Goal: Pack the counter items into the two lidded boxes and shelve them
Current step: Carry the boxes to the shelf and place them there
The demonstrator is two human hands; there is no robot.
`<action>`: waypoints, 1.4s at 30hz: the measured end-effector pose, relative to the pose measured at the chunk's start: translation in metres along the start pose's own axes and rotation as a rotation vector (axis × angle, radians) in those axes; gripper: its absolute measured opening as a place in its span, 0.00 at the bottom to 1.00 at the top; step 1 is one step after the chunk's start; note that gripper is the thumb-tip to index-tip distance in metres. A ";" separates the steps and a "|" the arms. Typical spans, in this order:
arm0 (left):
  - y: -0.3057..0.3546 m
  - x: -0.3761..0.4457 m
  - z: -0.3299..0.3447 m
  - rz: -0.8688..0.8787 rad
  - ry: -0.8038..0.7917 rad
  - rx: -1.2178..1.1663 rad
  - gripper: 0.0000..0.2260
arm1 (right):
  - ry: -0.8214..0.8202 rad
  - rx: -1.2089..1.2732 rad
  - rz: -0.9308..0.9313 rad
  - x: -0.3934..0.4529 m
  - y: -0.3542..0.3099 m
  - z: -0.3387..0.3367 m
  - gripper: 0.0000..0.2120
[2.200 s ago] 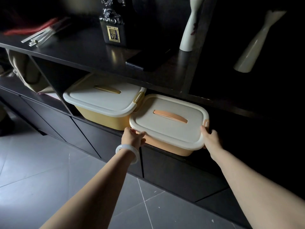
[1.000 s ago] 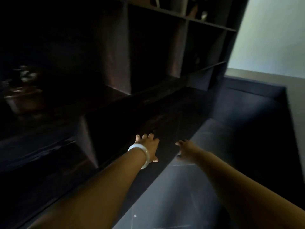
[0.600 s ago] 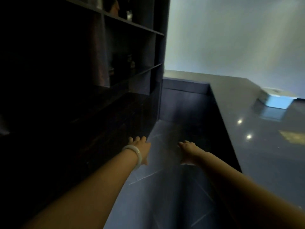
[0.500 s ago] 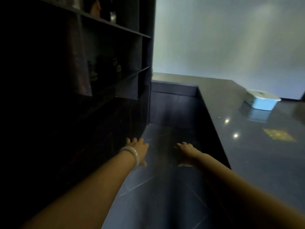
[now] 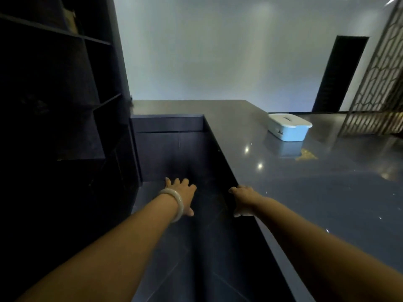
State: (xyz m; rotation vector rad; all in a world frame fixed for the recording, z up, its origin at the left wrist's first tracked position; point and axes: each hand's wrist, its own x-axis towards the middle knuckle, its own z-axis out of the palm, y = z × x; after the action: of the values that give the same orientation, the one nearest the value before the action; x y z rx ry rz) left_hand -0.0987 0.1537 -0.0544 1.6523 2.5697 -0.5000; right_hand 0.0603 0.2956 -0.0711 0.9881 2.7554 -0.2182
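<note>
Left hand (image 5: 182, 197) and right hand (image 5: 243, 199) both empty, fingers spread loose. Pale blue lidded plastic box (image 5: 289, 129) on dark glossy bench (image 5: 327, 182), well apart, beyond right hand.

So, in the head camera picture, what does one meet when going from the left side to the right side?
Dark shelving → left hand with a pale bangle → right hand → blue lidded box on the counter → lattice screen.

place: reception or bar-type interior, dim
counter: long dark polished counter (image 5: 305, 175), L-shaped
storage: dark open shelving (image 5: 65, 88) at left
decor: lattice screen (image 5: 379, 83) at right, plain pale wall (image 5: 218, 51)
</note>
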 end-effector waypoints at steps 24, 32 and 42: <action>-0.093 0.586 -0.113 0.415 0.075 0.092 0.39 | 0.029 0.085 0.418 0.467 0.176 -0.130 0.40; -0.044 0.736 -0.151 0.623 0.150 0.177 0.39 | 0.042 0.167 0.586 0.553 0.262 -0.141 0.39; 0.031 0.891 -0.190 0.798 0.182 0.194 0.35 | 0.097 0.266 0.734 0.631 0.359 -0.159 0.38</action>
State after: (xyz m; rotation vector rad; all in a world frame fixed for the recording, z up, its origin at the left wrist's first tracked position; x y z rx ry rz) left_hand -0.4285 1.0034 -0.0697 2.6596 1.7342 -0.5466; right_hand -0.2089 0.9882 -0.0945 2.0292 2.2695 -0.4208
